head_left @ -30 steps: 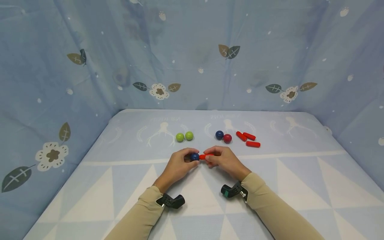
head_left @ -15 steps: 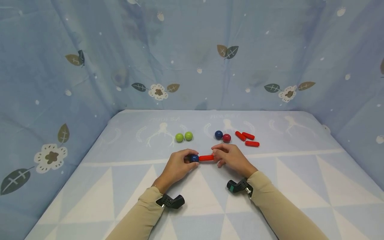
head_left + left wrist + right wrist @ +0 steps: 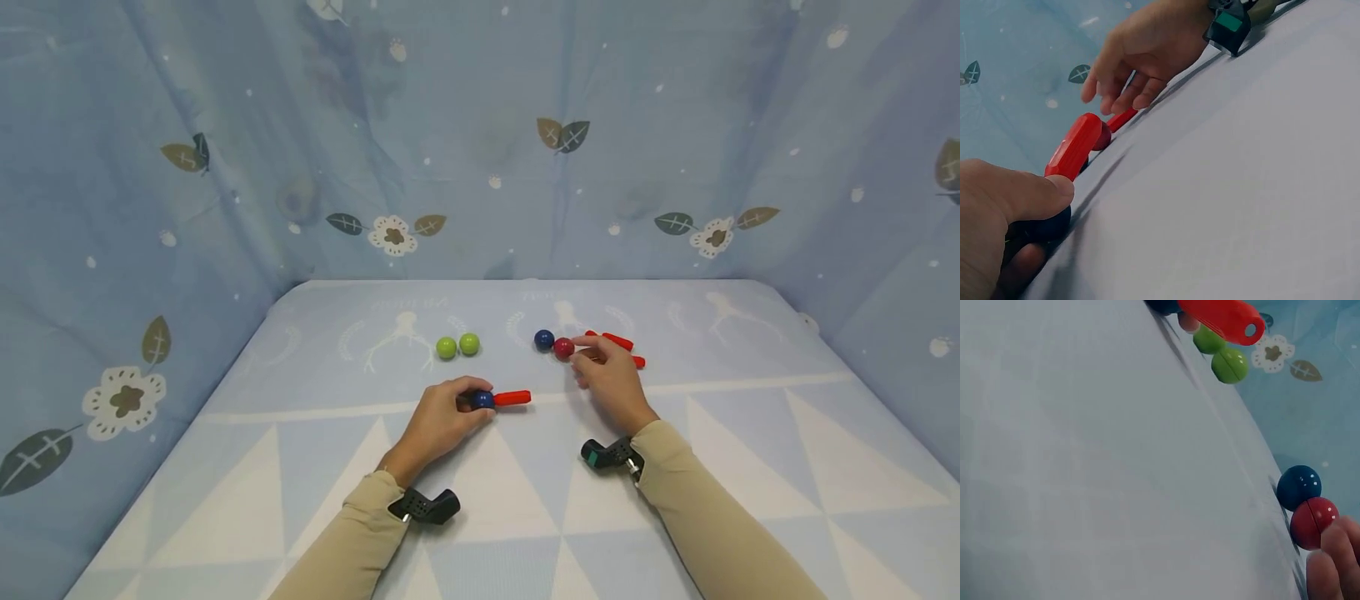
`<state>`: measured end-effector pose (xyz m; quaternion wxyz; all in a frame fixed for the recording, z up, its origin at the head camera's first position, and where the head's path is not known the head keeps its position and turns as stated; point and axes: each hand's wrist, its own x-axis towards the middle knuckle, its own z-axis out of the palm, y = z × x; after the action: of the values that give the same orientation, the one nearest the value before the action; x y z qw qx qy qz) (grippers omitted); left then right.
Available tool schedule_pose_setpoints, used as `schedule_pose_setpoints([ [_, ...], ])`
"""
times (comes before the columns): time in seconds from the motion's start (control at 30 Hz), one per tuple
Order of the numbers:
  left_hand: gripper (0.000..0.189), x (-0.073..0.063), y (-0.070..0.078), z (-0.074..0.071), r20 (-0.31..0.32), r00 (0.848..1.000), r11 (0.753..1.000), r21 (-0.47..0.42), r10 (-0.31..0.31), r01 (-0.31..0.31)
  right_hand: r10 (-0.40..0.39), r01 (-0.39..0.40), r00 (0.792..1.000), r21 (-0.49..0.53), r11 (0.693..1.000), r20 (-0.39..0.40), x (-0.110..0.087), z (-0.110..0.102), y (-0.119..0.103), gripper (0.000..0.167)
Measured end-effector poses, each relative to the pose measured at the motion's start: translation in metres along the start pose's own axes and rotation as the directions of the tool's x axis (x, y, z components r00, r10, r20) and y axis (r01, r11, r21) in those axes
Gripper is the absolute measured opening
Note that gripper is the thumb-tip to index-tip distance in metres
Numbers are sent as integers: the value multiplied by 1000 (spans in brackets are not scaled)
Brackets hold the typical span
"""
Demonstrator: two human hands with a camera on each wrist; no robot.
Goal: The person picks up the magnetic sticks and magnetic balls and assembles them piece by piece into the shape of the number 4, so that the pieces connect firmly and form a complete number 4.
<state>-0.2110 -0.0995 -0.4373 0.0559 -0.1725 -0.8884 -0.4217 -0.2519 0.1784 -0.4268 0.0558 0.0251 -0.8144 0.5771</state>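
My left hand pinches a dark blue ball between thumb and fingers. From the ball's right side sticks out a red faceted rod, joined to it; the right wrist view shows a round hole in the rod's free end. Farther off, my right hand reaches beside a dark red ball with its fingers apart and slightly bent. Its fingertips overlap that ball in the right wrist view, and whether they touch cannot be told. Another blue ball lies against the red ball.
Two green balls lie side by side at the back, left of the blue and red pair. Several loose red rods lie behind the right hand, partly hidden by it. A patterned blue curtain closes off the table's far edge.
My right hand has let go of the red rod and moved right and away toward the red ball. The left hand keeps its hold on the blue ball, the rod staying joined.
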Motion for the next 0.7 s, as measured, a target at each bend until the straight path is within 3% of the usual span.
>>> schedule_pose_setpoints([
  [0.17, 32, 0, 0, 0, 15, 1000, 1000, -6, 1, -1, 15, -18, 999, -78, 997, -43, 4, -2, 4, 34],
  [0.43, 32, 4, -2, 3, 44, 999, 1000, 0, 19, -19, 48, -52, 999, -173, 984, -26, 11, -4, 4, 41],
  [0.7, 31, 0, -5, -1, 37, 999, 1000, 10, 11, -11, 32, -19, 999, -293, 956, 41, 22, 8, 3, 51],
])
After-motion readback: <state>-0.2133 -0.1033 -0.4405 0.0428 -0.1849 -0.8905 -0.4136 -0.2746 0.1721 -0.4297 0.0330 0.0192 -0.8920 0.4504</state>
